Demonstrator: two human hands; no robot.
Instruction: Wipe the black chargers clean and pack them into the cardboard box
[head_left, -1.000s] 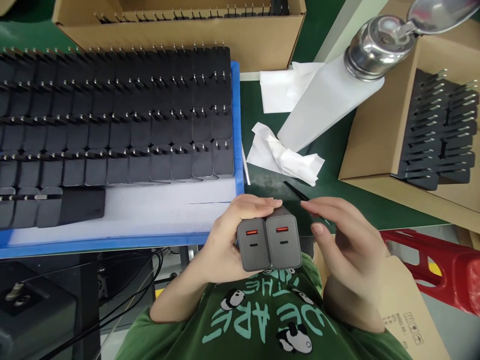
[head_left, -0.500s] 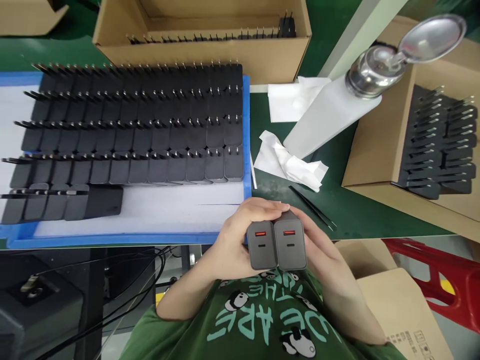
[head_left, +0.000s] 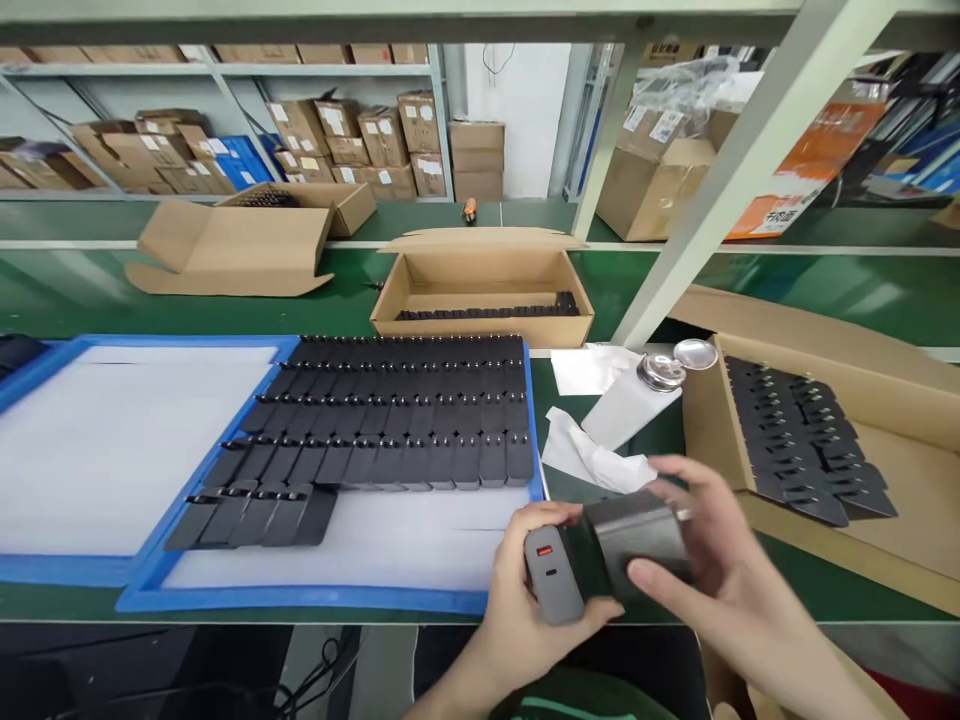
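Note:
My left hand (head_left: 525,600) is closed around a dark grey charger (head_left: 556,590), whose end face with a red USB slot and a smaller port points toward me. Just right of it, my right hand (head_left: 724,570) grips a second charger (head_left: 637,540), turned sideways and a little blurred. Its pins are mostly hidden by my fingers. Left of my hands, a blue-edged tray (head_left: 420,595) carries rows of black chargers (head_left: 390,410) standing with their pins up. A shorter row lies at the tray's front left.
An open carton (head_left: 731,400) at right holds more chargers, pins up. A white pump bottle (head_left: 626,405) and crumpled tissues (head_left: 592,455) stand beside it. Another carton (head_left: 480,328) sits behind the tray. A slanted post (head_left: 690,250) rises at right; a second tray (head_left: 135,450) lies left.
The two chargers, side by side before, are now apart, one in each hand. My right hand has moved right and turned its charger sideways. The camera view has tilted up.

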